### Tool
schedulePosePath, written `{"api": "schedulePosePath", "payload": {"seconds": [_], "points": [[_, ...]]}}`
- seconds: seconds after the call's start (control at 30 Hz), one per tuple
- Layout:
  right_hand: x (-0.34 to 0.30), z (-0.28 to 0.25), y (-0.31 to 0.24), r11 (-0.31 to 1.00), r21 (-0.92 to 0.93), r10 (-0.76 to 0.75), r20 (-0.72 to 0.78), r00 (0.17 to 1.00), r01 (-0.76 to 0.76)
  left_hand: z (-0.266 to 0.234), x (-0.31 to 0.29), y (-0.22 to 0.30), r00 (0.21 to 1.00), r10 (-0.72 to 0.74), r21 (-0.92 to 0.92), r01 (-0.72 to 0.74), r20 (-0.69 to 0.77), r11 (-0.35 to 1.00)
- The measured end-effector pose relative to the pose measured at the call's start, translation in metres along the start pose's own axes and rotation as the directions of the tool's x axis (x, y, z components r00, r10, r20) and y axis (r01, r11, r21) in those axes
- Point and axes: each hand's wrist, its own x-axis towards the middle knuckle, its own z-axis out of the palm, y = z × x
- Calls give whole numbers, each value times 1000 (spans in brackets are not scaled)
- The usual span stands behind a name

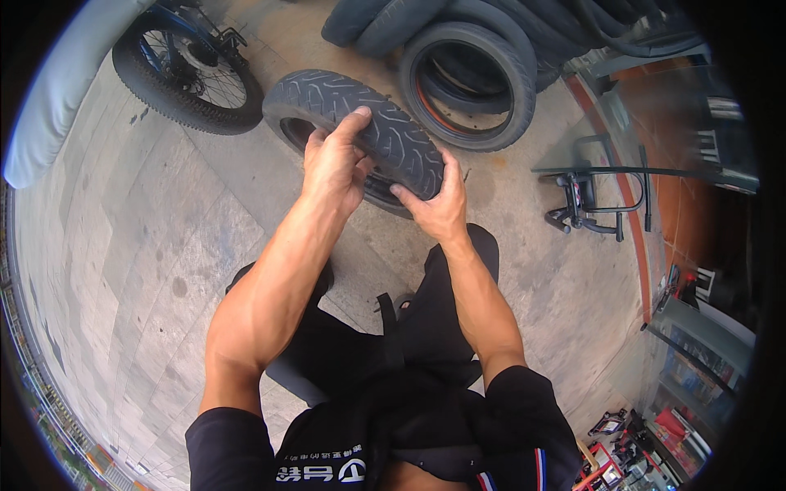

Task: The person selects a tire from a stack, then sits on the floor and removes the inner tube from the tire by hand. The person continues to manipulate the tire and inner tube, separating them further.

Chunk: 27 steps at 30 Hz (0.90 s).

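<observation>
Both my hands are clamped on a grooved black tyre (397, 135), held tilted over pale paving (147, 237) just beyond my parted knees. My left hand (334, 164) presses its thumb to the tread, the fingers curling toward the open centre, where their tips are partly lost from sight; my right hand (440, 204) pinches the near right end, thumb on the edge of the sidewall, forefinger along the tread. Whether the tyre's underside touches the ground or hangs clear of it, I cannot tell. The weak point, in my judgement, is the right-hand pinch: it takes in only a narrow edge, and dust or grease on the rubber could let that end slip, rolling the tyre toward my right knee (485, 245). My left thumb could skid too, if the tread turned beneath it, and fingers hooked low might be caught between rubber and paving in a drop. Room is tight ahead. A standing tyre with an orange inner band (525, 90) lies close beyond the right end, and a wide swing that way could knock it over; a jerk to the left might strike the knobbly tyre (168, 108) of a wheel near the far end.
</observation>
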Motion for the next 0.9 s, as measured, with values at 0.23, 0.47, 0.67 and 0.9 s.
{"api": "schedulePosePath", "payload": {"seconds": [0.23, 0.47, 0.67, 0.9], "points": [[-9, 8, -3, 996, 41, 74, 21, 997, -74, -6, -3, 9, 997, -74, -93, 72, -21, 993], [-10, 8, -5, 946, 264, 167, 97, 981, -187, -10, -6, 13, 996, -67, -93, 73, 57, 993], [-14, 8, -11, 959, 218, 163, 87, 983, -178, -13, -6, 9, 998, -55, -67, 57, 27, 996], [-21, 8, -21, 960, 218, 160, 94, 983, -177, -22, -8, 12, 998, -48, -12, 48, 46, 999]]}}
